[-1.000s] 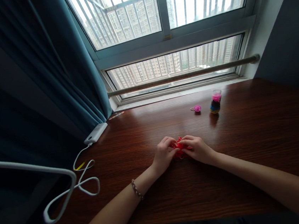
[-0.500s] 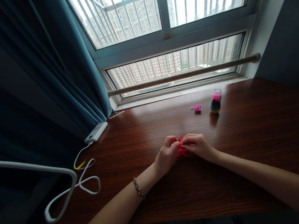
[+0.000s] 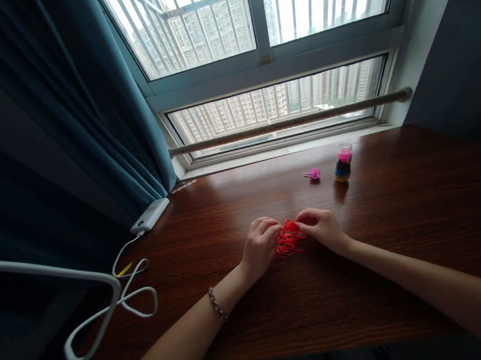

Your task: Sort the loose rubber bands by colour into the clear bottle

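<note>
A small pile of thin red rubber bands (image 3: 289,247) lies on the brown wooden table between my hands. My left hand (image 3: 262,240) is at the left of the pile, its fingertips pinched together at the red strands. From the right, my right hand (image 3: 320,227) pinches at the upper edge of the same pile with thumb and index finger. Exactly which strands each hand grips is too small to make out. Beyond the hands stands a clear jar (image 3: 343,163) with pink, black, blue and yellow contents. A pink round lid (image 3: 314,174) with a loop lies left of it.
The wooden table (image 3: 226,204) reaches to a window with a rail (image 3: 294,123). At the left, a white power bank (image 3: 150,215) lies by the blue curtain (image 3: 132,128). Its white cable (image 3: 140,315) loops over the table's left side, near a small yellow strip (image 3: 124,269).
My hands have moved apart from each other, exposing more of the red rubber bands between them. The whole view has shifted slightly.
</note>
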The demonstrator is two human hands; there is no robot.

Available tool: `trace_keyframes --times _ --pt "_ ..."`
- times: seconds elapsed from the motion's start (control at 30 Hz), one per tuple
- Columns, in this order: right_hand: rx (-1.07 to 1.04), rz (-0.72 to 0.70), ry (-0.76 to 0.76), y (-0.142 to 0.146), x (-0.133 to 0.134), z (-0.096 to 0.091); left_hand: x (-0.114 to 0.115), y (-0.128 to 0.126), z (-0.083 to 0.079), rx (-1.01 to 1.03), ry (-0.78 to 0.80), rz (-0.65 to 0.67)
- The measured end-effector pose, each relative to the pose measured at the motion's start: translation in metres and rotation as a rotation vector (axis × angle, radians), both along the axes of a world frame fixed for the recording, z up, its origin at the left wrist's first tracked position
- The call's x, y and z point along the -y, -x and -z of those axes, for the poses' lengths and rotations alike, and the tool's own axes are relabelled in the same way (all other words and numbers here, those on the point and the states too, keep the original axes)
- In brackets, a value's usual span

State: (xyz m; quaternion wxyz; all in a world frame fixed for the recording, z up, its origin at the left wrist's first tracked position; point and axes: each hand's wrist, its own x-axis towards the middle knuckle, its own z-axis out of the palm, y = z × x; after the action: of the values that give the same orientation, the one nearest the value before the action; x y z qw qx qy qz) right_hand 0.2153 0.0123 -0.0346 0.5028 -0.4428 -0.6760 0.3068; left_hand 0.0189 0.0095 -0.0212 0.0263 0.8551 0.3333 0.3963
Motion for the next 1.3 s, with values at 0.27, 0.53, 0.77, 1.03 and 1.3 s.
trace_keyframes --times 0.27,0.53,0.77,1.03,1.3 --pt "0.086 -0.056 -0.303 0.006 0.012 -0.014 0.002 -0.004 -0.004 0.062 0.209 0.093" --pt "0.165 -0.124 -0.53 0.006 0.02 -0.012 0.004 -0.007 -0.011 0.188 0.509 0.2" --pt "0.204 -0.117 -0.509 0.006 0.017 -0.008 -0.005 -0.002 -0.001 0.433 0.59 0.093" --pt "0.21 -0.104 -0.496 0.005 0.016 -0.008 -0.012 0.001 0.004 0.494 0.59 0.035" --pt "0.17 -0.117 -0.472 0.006 0.019 -0.013 0.001 -0.006 -0.011 0.408 0.852 0.238"
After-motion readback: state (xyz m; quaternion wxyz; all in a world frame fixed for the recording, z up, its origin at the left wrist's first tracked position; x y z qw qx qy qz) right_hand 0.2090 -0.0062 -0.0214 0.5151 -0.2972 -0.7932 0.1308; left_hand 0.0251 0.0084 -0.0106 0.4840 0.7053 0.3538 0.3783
